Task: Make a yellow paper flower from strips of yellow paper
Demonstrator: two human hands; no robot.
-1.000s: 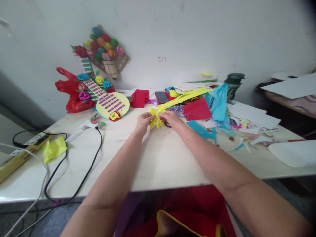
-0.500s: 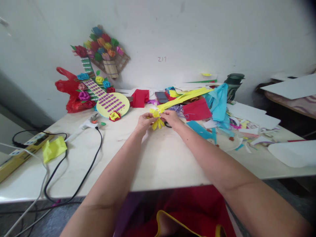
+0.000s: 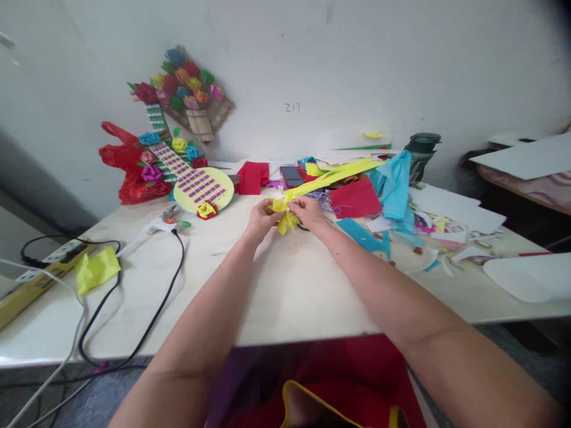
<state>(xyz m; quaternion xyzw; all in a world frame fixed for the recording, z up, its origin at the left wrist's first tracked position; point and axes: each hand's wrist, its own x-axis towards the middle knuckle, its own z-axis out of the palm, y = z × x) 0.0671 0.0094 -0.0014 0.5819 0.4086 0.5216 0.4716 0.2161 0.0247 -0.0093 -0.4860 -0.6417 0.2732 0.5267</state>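
Between my two hands, above the middle of the table, is a yellow paper flower (image 3: 289, 222) with several thin petals spread out. My left hand (image 3: 262, 217) pinches it from the left side. From the right, the fingers of my right hand (image 3: 307, 211) are closed on the flower's edge; the exact grip is partly hidden. Just behind the hands, a long yellow paper strip (image 3: 332, 179) slants up to the right. A dark ring-like piece, perhaps a scissors handle, shows partly under my right hand.
A guitar-shaped craft (image 3: 205, 187) with paper roses stands at the left back. A glue gun (image 3: 160, 223) and its black cord lie nearer, by a power strip (image 3: 44, 279). Red paper (image 3: 355, 198), blue crepe paper (image 3: 395, 187) and scraps cover the right side, before a dark bottle (image 3: 422, 156).
The flower's petals have shifted slightly between my fingers, with the lower ones now hanging more to the right. Both hands stay in nearly the same place.
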